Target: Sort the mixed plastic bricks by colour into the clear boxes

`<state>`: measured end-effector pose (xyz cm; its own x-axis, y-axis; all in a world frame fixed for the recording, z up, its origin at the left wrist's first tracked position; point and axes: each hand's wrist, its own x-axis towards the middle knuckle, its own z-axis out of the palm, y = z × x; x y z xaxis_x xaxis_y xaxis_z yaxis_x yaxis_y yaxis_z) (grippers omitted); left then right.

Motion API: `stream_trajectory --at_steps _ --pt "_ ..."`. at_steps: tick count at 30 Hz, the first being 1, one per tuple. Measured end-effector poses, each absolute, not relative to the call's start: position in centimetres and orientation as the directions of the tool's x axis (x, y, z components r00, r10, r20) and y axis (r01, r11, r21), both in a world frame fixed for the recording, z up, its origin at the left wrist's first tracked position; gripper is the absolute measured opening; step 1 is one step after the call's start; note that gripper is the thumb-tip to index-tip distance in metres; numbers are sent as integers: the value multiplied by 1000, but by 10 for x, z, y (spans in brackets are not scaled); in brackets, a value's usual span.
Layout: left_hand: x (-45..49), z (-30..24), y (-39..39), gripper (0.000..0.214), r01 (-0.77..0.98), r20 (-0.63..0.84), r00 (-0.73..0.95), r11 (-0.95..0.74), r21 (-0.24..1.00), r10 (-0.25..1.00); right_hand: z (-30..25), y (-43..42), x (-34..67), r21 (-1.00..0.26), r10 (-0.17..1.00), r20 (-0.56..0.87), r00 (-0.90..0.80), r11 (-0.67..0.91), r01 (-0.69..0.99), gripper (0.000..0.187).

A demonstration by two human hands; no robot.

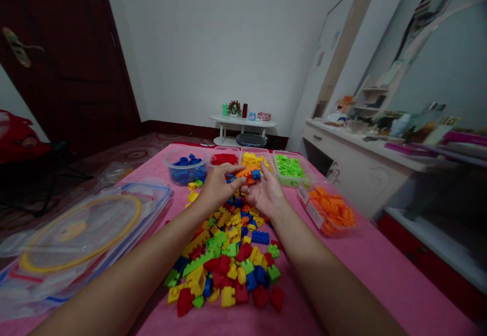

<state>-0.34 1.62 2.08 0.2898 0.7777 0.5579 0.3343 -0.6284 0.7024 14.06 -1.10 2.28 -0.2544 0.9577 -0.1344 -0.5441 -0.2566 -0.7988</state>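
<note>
Above the far part of a mixed pile of toy bricks [228, 244], my two hands meet around a small cluster. My left hand [218, 188] pinches an orange brick [244, 171] between thumb and fingers. My right hand [268, 194] is curled palm up around the cluster's right side, where a blue brick [256, 174] shows by its fingers. Parts of the cluster are hidden by the fingers, so whether its bricks are joined is unclear. Just beyond the hands stand clear tubs of red bricks [224, 159] and yellow bricks [251, 160].
A round tub of blue bricks [186, 169] stands at the back left. To the right are tubs of green bricks [291, 167] and orange bricks [332, 209]. Stacked clear lids [83, 229] lie on the left of the pink-covered table [365, 280]. A dresser [342, 148] stands beyond its right side.
</note>
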Motion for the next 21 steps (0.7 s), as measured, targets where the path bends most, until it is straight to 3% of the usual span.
stream_trajectory --at_steps 3,8,17,21 --pt "-6 24 13 29 472 639 312 -698 538 703 22 -10 142 -851 971 -154 -182 -224 -475 40" --pt "-13 26 14 26 575 705 370 -745 337 605 14 -4 157 -977 996 -85 21 -80 -196 39" --pt "-16 29 18 23 574 692 326 -717 396 644 18 -10 160 -995 992 41 -116 51 84 43" --pt "-14 29 17 24 511 675 313 -718 473 668 21 -12 155 -997 993 -36 -110 -44 -70 45"
